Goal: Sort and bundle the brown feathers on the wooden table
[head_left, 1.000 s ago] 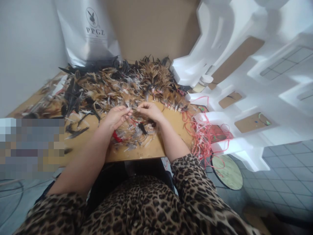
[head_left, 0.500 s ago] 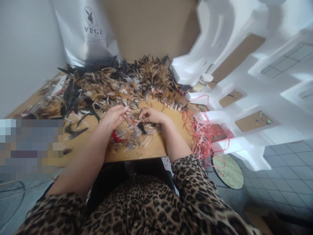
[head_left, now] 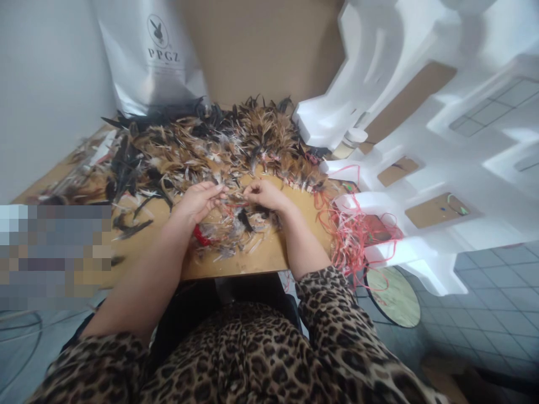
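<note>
Above the front part of the wooden table, my left hand (head_left: 204,199) is closed in a pinch, with a small pale feather at its fingertips. Facing it across a narrow gap, my right hand (head_left: 265,195) pinches too; a thin brownish feather (head_left: 236,196) lies between the two hands, blurred in its detail. Below them are loose feather scraps and quills (head_left: 236,235), with a red bundle of string (head_left: 202,235) by my left wrist. Just beyond my fingers spreads a thick pile of brown and black feathers (head_left: 181,148).
Red and white strings (head_left: 351,233) tangle at the table's right edge, over a white foam frame (head_left: 446,163). A lidded jar (head_left: 351,140) stands behind them. At the back left is a silver bag (head_left: 155,84). A round stool (head_left: 393,294) sits below right.
My right hand has risen slightly and its fingers have drawn closer together in a pinch. My left hand stays nearly in place, its fingertips a little further right.
</note>
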Available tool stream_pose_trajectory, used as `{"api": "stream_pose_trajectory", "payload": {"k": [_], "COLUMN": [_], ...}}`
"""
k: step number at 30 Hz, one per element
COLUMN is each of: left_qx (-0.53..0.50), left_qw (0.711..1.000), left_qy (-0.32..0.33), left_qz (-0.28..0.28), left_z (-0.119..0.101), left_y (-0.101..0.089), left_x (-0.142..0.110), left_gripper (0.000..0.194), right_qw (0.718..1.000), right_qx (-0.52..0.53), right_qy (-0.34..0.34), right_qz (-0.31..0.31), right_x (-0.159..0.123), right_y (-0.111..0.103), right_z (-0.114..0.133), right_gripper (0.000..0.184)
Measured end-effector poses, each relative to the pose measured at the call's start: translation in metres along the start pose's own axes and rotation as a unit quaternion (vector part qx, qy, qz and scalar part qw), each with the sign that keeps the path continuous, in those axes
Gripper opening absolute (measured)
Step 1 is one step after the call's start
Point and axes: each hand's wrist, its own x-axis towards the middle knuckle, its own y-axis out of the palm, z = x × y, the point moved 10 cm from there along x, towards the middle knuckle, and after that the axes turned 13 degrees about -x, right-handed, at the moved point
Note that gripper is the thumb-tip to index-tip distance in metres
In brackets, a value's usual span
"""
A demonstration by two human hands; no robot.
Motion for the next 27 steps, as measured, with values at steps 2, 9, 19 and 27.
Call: {"api": "stream_pose_trajectory", "payload": {"k": [2, 9, 19, 27], "left_qx": [0.006, -0.048, -0.104, -0.091], "left_qw": [1.0, 0.994, 0.978, 0.978], "left_qy": [-0.001, -0.088, -0.172, -0.175], "left_qz": [0.004, 0.036, 0.057, 0.071], "left_z": [0.001, 0.013, 0.021, 0.025], "left_y": [0.0, 0.004, 0.013, 0.013], "left_x": [0.0, -0.002, -0.013, -0.011], "left_gripper": [0.009, 0.006, 0.017, 0.014], "right_qw": [0.998, 0.947, 0.892, 0.885], "right_qx": [-0.001, -0.151, -0.324, -0.351], "right_qy": [-0.032, -0.182, -0.23, -0.235], "right_qz": [-0.05, -0.218, -0.217, -0.196], "right_x": [-0.001, -0.019, -0.028, -0.026], "right_y": [-0.012, -0.038, -0.023, -0.014], "right_z": [0.009, 0.06, 0.086, 0.088], "right_gripper": [0.017, 0.016, 0.028, 0.03]}}
